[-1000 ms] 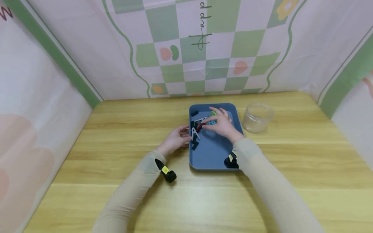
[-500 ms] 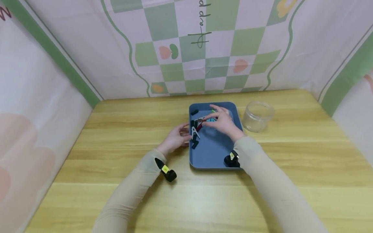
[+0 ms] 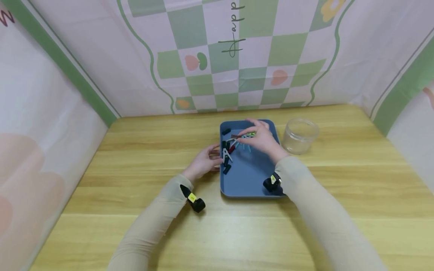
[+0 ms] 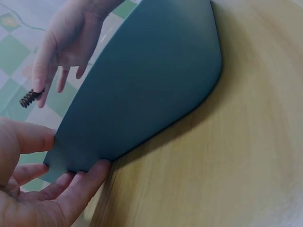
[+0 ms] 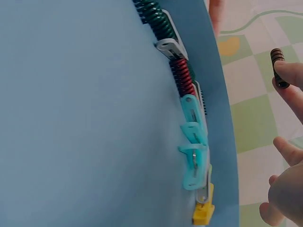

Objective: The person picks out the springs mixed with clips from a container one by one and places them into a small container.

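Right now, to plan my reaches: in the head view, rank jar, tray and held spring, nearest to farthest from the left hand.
1. Tray: touching the left hand.
2. Held spring: farther right, in the right hand.
3. Jar: right of the tray.

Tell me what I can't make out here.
Head view: cyan clips, partly covered by the right grip.
Right wrist view: held dark spring, partly covered by fingers.
Right wrist view: topmost green spring, cut by top edge.
Left wrist view: inside of the tray, hidden by its wall.
Head view: yellow tag, writing too small.
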Motion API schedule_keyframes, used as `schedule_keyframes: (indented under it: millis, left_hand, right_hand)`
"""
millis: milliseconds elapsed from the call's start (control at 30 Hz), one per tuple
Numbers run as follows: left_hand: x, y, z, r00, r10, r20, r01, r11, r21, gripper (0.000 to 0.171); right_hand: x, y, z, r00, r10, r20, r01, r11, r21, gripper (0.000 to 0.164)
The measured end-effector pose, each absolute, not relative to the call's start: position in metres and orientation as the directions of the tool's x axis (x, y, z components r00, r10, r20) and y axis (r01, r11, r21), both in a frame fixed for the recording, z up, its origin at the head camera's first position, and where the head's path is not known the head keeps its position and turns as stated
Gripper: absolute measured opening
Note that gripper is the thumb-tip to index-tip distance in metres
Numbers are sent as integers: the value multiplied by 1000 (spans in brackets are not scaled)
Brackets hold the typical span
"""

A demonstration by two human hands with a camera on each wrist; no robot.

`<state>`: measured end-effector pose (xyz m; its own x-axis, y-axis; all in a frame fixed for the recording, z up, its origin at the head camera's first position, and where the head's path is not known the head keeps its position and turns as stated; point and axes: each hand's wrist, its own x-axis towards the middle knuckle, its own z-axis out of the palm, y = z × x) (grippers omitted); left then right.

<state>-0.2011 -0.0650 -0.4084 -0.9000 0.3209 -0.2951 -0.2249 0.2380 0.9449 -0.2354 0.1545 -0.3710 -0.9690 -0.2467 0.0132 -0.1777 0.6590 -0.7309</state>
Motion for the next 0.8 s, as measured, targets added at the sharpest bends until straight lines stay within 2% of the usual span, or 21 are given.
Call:
schedule_keyframes:
  millis: [233, 800]
  left_hand:
    - [-199, -64, -405, -902, 331, -279, -206, 238, 949, 63]
    - [-201, -69, -411, -908, 317, -274, -200, 246, 948, 61]
  right_hand:
    - [-236, 161, -357, -960, -272, 68, -238, 662, -711, 29]
    - [-230, 173, -328, -964, -238, 117, -247, 643, -725, 29]
